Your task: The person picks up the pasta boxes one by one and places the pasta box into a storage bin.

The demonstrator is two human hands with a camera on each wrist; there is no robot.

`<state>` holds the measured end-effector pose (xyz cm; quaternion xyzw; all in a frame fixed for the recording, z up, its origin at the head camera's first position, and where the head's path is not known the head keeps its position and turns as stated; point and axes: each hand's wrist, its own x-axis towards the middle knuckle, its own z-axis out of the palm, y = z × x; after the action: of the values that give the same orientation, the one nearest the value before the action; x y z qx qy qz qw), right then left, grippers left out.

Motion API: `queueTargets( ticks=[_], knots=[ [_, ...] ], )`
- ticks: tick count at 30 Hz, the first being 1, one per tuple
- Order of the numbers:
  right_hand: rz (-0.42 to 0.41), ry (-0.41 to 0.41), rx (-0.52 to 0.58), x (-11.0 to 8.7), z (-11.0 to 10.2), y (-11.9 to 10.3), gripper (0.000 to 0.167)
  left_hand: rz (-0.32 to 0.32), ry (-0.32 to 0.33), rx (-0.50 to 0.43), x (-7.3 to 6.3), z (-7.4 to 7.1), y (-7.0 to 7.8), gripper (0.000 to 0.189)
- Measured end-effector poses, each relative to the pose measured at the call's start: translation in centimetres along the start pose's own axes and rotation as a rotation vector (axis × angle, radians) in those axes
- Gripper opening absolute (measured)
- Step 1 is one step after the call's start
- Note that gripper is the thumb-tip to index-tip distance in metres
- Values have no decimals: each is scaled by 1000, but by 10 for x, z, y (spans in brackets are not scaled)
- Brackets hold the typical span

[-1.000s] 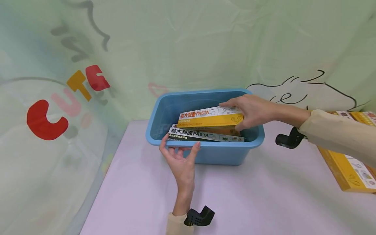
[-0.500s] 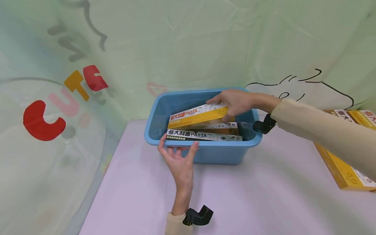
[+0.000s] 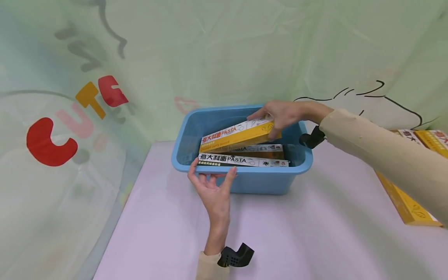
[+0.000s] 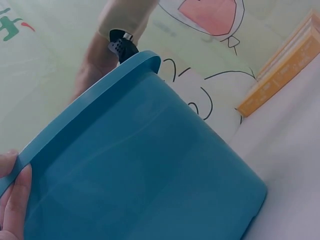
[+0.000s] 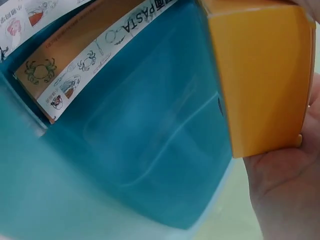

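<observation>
A light-blue plastic bin [image 3: 260, 184] stands on the table, and my left hand [image 3: 213, 196] grips its front rim from outside. In the left wrist view, fingers [image 4: 19, 200] lie under that rim. My right hand [image 3: 281, 116] holds a yellow-and-white pasta box [image 3: 229, 139] by its right end. This box slants inside the bin, right end higher than left. Two more pasta boxes lie along the front: a black-and-white one [image 3: 241, 160] nearest the rim and a brown one [image 3: 269, 154] behind it. The right wrist view shows the held box's plain orange end [image 5: 265, 82].
More yellow pasta boxes [image 3: 406, 202] lie on the table at the right, partly hidden by the right sleeve [image 3: 378, 147]. A printed green curtain [image 3: 224, 58] hangs behind the bin. The pale table's left edge [image 3: 120, 219] runs beside another curtain.
My right hand has moved left with the yellow pasta box, then slightly up and back. The box's right end has risen, showing more of the brown box. My left hand stays on the rim.
</observation>
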<state>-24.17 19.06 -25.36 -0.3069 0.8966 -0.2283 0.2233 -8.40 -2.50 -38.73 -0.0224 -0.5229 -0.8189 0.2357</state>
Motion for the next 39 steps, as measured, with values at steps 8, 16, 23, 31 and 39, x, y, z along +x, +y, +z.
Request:
queueTargets(
  ticks=[8,16,23,31,39],
  knots=[
    [17,-23,26,1,-2,6,88,4,2,2,-1,0,0,94],
    [21,-47,38,2,-3,8,88,5,12,1,-3,0,-1,96],
    [-5,-67,42,2,-5,11,89,2,16,6,-4,1,-1,95],
    [26,-73,83,-6,-7,18,89,-8,-2,-13,-8,4,0,97],
    [-30,-9,159,-22,-17,15,77,-2,-29,-21,-9,7,2,93]
  ],
)
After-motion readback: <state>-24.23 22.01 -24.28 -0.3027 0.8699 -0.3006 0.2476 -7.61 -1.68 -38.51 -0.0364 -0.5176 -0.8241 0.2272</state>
